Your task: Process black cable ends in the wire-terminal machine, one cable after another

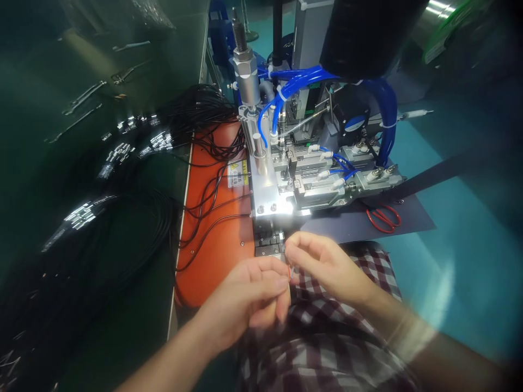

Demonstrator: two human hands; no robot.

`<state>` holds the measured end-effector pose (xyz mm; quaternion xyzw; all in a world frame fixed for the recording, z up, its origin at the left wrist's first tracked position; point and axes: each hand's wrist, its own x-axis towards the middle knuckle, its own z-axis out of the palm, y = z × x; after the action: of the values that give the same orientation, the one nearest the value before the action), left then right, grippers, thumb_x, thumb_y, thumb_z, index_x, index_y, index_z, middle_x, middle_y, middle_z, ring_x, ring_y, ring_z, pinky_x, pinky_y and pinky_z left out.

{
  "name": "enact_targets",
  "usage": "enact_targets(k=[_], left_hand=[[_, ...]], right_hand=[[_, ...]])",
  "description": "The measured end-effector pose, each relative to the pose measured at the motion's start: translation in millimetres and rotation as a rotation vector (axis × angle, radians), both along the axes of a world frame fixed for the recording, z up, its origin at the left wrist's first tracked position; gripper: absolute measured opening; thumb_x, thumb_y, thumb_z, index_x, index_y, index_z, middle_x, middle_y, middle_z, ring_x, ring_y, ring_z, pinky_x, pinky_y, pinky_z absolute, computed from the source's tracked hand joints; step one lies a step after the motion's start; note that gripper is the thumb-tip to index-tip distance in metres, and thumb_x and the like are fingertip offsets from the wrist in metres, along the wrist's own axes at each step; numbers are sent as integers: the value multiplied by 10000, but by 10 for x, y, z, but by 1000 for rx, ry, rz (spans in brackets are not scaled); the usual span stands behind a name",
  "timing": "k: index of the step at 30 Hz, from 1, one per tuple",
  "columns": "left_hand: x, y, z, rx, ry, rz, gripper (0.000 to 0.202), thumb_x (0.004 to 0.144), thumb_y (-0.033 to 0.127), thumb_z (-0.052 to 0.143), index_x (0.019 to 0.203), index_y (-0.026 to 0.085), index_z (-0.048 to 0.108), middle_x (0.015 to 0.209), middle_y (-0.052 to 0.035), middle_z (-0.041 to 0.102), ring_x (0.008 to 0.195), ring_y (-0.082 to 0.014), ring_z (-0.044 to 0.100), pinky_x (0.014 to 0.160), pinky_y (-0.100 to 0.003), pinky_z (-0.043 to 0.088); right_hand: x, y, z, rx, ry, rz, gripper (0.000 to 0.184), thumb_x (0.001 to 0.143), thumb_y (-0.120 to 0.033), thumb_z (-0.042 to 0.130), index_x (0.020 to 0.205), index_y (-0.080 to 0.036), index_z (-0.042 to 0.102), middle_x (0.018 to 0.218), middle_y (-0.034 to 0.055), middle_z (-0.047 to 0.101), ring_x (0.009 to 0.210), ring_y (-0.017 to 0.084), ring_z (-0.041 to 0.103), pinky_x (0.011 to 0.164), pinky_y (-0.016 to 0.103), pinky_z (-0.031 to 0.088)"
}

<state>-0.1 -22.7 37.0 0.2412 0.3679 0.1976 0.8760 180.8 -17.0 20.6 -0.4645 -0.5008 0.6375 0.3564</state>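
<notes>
My left hand (249, 296) and my right hand (327, 264) meet close to my body, just below the front of a small metal machine (286, 179). Both hands are closed in a pinch on a thin wire end with a small red tip (289, 270) held between them. The wire itself is mostly hidden by my fingers. Below my hands lies checked cloth (327, 337) on my lap.
An orange machine base (216, 234) carries loose black cables (208, 201). Bundles of black cables with metal ends (118, 152) lie on the green bench at left. Blue air hoses (294, 81) loop over the machine. Red-handled scissors (383, 218) rest on a dark mat at right.
</notes>
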Motion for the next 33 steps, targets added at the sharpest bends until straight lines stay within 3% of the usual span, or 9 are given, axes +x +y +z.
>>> enact_targets(k=[4, 7, 12, 19, 23, 28, 33], left_hand=[[25, 21, 4, 28, 60, 127, 117, 848, 151, 535, 894, 99, 630, 519, 17, 535, 362, -5, 274, 397, -153, 200], [21, 35, 18, 35, 61, 151, 137, 840, 140, 540, 924, 98, 640, 539, 17, 535, 375, -8, 289, 406, -153, 215], [29, 12, 38, 98, 91, 174, 97, 852, 155, 543, 820, 107, 621, 583, 10, 553, 385, -8, 311, 424, -166, 236], [65, -11, 56, 147, 149, 193, 83, 833, 180, 556, 820, 115, 605, 582, 10, 558, 380, -14, 320, 433, -177, 246], [66, -10, 61, 149, 168, 197, 80, 833, 191, 567, 801, 121, 588, 584, 12, 563, 374, -11, 332, 431, -172, 241], [69, -11, 62, 151, 187, 194, 83, 838, 204, 569, 848, 123, 585, 591, 18, 565, 377, -11, 339, 434, -169, 248], [77, -25, 73, 156, 223, 190, 77, 836, 213, 573, 854, 139, 566, 591, 27, 566, 370, -8, 337, 432, -170, 234]], right_hand=[[51, -92, -3, 94, -145, -111, 179, 918, -275, 523, 771, -187, 572, 719, -9, 535, 666, 127, 505, 605, 237, 435], [44, -146, 30, 290, -241, -153, 117, 918, -217, 525, 872, -202, 631, 815, 17, 587, 693, 134, 531, 586, 245, 432], [1, -137, 94, 667, -398, -67, 228, 897, -123, 528, 1077, -205, 642, 853, 42, 574, 686, 135, 546, 578, 261, 456], [0, -101, 34, 992, -691, -12, 220, 893, -97, 540, 1040, -197, 670, 876, 51, 628, 642, 116, 550, 585, 258, 447], [-6, -100, 38, 967, -681, -7, 263, 906, -127, 532, 1140, -188, 638, 922, 62, 647, 711, 131, 597, 620, 255, 469], [-11, -87, 76, 988, -710, -18, 178, 901, -141, 551, 994, -193, 694, 885, 53, 634, 627, 113, 563, 591, 258, 457], [-7, -71, 70, 983, -660, -37, 251, 904, -136, 531, 1123, -192, 640, 929, 72, 643, 756, 155, 615, 644, 272, 497]])
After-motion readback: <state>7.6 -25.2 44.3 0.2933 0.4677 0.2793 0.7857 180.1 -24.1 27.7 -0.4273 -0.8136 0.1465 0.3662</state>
